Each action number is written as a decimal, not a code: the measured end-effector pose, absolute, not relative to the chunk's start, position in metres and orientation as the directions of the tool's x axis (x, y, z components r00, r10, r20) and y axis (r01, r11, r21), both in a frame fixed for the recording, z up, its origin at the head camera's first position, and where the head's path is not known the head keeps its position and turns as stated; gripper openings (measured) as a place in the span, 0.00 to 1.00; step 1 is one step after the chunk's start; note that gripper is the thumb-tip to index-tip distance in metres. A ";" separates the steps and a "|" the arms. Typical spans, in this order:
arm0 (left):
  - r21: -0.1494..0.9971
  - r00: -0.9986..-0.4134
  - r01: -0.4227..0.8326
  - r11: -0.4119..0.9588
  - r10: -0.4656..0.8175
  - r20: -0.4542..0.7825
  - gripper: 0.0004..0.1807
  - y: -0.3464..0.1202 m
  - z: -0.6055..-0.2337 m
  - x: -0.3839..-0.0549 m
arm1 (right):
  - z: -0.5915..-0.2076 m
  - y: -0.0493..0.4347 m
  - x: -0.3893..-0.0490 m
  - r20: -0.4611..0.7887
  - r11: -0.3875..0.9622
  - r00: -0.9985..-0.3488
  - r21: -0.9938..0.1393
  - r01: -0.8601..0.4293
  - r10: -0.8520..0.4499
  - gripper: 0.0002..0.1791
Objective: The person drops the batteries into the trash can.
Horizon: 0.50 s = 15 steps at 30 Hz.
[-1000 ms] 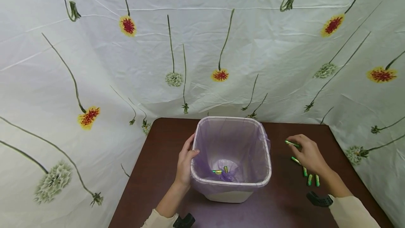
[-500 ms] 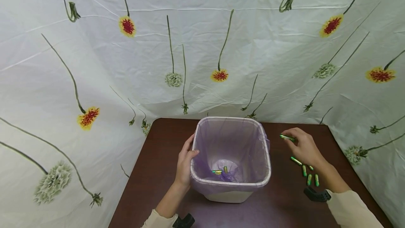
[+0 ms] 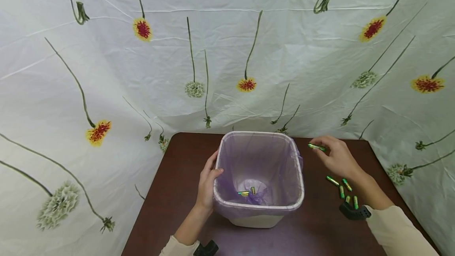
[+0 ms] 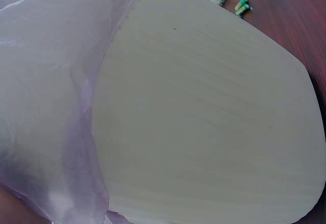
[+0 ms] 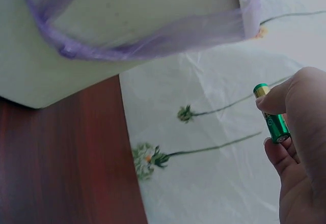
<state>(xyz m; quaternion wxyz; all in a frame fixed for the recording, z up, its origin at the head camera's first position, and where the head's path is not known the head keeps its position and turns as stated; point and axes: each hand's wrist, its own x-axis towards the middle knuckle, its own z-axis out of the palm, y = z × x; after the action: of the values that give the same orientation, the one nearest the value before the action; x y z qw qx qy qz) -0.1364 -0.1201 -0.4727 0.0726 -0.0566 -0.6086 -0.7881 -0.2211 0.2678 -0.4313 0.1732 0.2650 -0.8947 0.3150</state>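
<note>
My right hand [image 3: 339, 158] pinches a green and gold battery [image 5: 272, 113] between thumb and fingers, above the table to the right of the bin. With thumb over the rim, my left hand [image 3: 207, 181] grips the left side of a pale trash bin [image 3: 257, 221] lined with a thin purple bag [image 4: 46, 96]. Two batteries [image 3: 243, 193] lie at the bottom, on the bag. Several more green batteries [image 3: 342, 191] lie loose on the table below my right hand, near the right wrist. In the left wrist view the bin wall fills most of the picture.
The dark brown table [image 3: 170, 185] carries the bin near its middle. A white cloth printed with flowers [image 3: 227, 50] hangs behind the table and along both sides. Black straps with devices [image 3: 355, 211] sit on both wrists.
My right hand has moved up and to the left with the battery, nearer the bin's rim, uncovering more of the loose batteries. The left hand and bin have stayed in place.
</note>
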 end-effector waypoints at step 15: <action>0.946 -0.986 0.168 -0.277 -0.045 0.162 0.34 -0.120 -0.473 -0.138 | -0.401 0.236 -0.225 0.527 0.589 -0.719 -0.429 -0.685 -0.453 0.13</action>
<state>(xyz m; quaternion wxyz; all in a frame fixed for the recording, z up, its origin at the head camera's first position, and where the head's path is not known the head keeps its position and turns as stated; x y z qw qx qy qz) -0.1376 -0.1198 -0.4732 0.0670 -0.0514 -0.5976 -0.7974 -0.2253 0.2364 -0.4008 0.1844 0.3263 -0.8720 0.3150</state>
